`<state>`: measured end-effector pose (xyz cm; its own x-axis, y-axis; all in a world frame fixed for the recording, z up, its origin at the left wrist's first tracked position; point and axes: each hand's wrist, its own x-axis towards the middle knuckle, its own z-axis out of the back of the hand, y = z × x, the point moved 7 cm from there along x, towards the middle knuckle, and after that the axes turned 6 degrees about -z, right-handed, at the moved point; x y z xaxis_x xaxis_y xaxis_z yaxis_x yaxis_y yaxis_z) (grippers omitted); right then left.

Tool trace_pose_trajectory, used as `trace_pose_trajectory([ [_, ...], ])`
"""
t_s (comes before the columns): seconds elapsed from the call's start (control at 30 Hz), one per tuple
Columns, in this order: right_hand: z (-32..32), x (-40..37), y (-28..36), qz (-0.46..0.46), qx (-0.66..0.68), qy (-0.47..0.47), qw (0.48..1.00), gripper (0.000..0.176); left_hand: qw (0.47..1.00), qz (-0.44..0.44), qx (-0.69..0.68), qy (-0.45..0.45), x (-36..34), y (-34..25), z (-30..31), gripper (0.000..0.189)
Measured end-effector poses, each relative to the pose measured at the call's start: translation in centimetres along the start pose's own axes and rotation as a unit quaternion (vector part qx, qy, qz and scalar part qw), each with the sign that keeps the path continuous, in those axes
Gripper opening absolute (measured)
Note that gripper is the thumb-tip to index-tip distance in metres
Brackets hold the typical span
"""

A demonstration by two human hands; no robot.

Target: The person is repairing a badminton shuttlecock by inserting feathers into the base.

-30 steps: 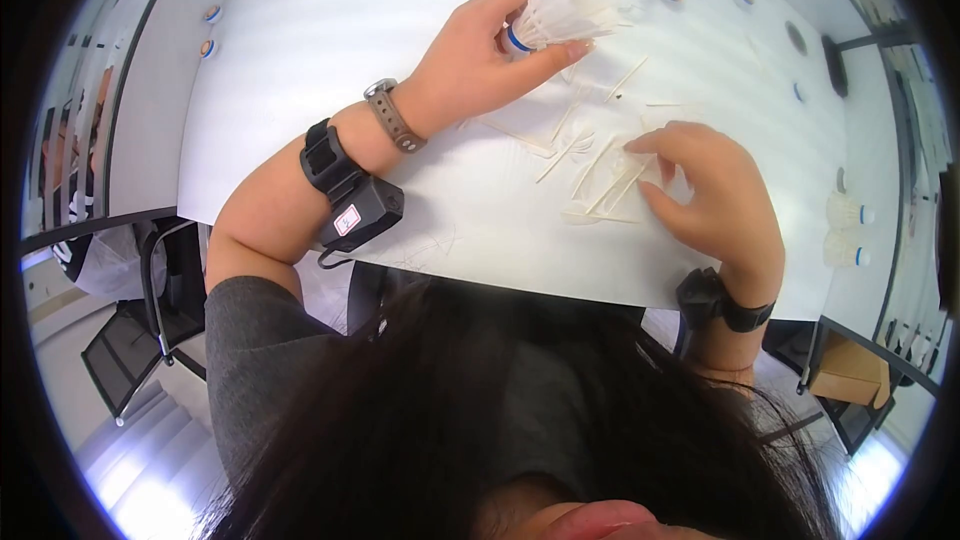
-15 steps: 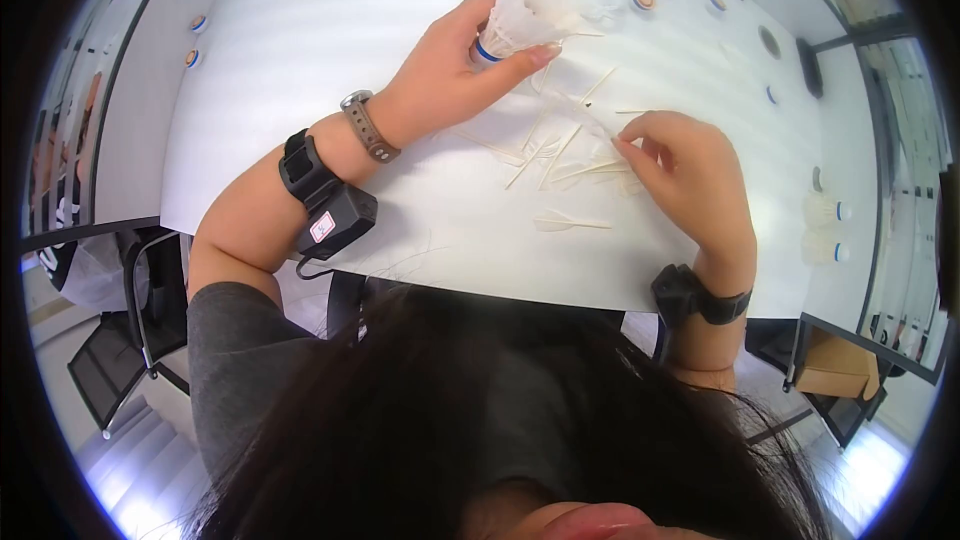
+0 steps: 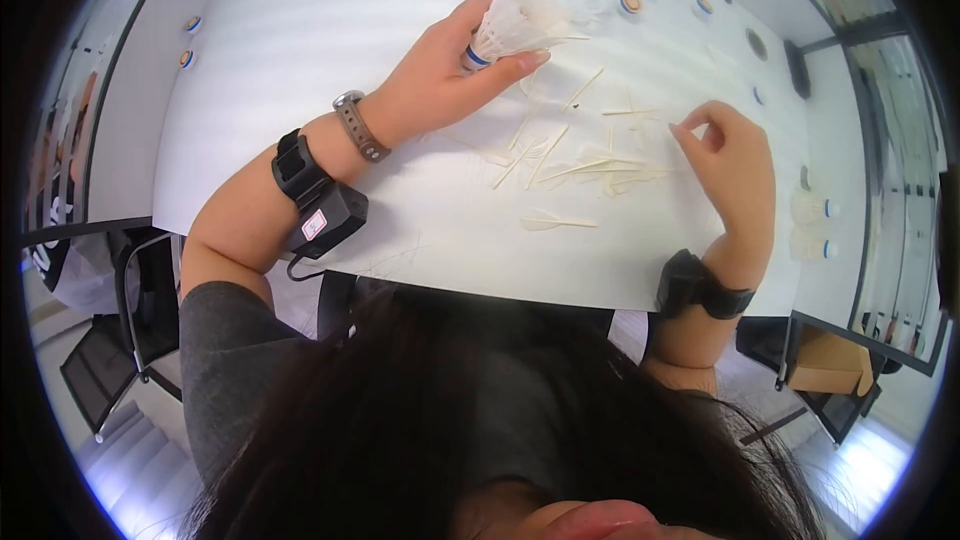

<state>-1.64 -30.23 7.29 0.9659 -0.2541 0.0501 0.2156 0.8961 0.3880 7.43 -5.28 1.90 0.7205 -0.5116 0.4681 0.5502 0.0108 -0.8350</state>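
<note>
My left hand [image 3: 450, 60] is wrapped round a white feather shuttlecock [image 3: 520, 20]. The shuttlecock's blue-banded base lies in the palm, and its skirt points up and to the right. To the right, my right hand [image 3: 730, 160] is raised over the table with thumb and forefinger drawn together; nothing shows between them. Between the hands, several loose shuttlecock feathers [image 3: 600, 170] are scattered on the white table. One single feather [image 3: 555, 222] lies nearer to me.
Blue-rimmed shuttlecock bases [image 3: 630, 4] lie at the back of the white table [image 3: 300, 40], with two more at the far left. Two shuttlecocks [image 3: 812, 208] rest at the right edge. An open cardboard box [image 3: 828, 362] is below on the right.
My right hand has moved right, away from the loose feathers, and a feather it held at the pile appears to have been let go. My left hand still holds the shuttlecock, slightly tilted.
</note>
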Motion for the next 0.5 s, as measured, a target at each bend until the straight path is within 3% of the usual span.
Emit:
trace_pose_trajectory([
  [0.1,-0.9,0.0,0.2,0.048,0.095,0.091,0.990,0.014,1.000,-0.002,-0.011,0.002,0.0,0.4,-0.2,0.049],
  [0.2,-2.1,-1.0,2.2,0.092,0.087,0.187,0.974,0.017,1.000,0.003,-0.005,0.010,0.1,0.2,-0.2,0.049],
  [0.5,-3.3,-1.1,2.9,0.085,0.033,0.175,0.980,0.012,0.997,0.024,0.036,0.071,0.0,-0.6,-0.3,0.045],
])
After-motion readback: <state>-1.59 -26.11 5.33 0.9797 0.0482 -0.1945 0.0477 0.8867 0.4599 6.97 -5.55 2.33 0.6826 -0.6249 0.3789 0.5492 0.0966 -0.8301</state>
